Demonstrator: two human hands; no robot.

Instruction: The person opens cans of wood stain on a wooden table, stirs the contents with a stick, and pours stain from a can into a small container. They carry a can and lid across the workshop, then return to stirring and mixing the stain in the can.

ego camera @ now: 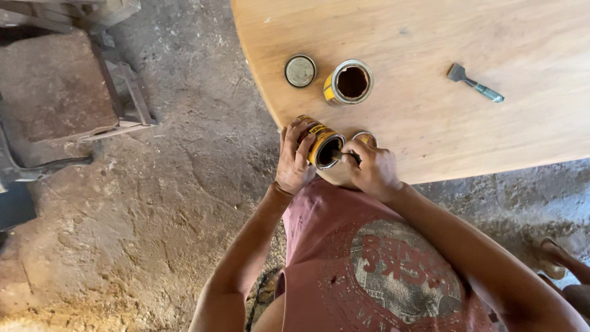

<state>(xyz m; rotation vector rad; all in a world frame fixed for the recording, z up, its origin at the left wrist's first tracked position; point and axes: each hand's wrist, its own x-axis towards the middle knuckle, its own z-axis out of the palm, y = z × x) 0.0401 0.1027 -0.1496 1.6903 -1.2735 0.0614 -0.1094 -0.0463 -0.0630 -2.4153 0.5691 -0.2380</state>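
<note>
- Tilted can [321, 146] at 6 o'clock on the table: yellow wall with a black band, dark inside.
- Upright can [349, 82] at 12 o'clock from it: yellow, reddish-brown contents.
- Loose lid [300, 71] at 11 o'clock: dull grey metal.
- Table [491, 141]: pale tan wood.
- Shirt [375, 264]: faded maroon, grey round print.

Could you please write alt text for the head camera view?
The left hand tilts a small yellow tin at a wooden table's edge while the right hand works a tool at its mouth. Farther on sit an open tin, a loose lid and a scraper.
</note>
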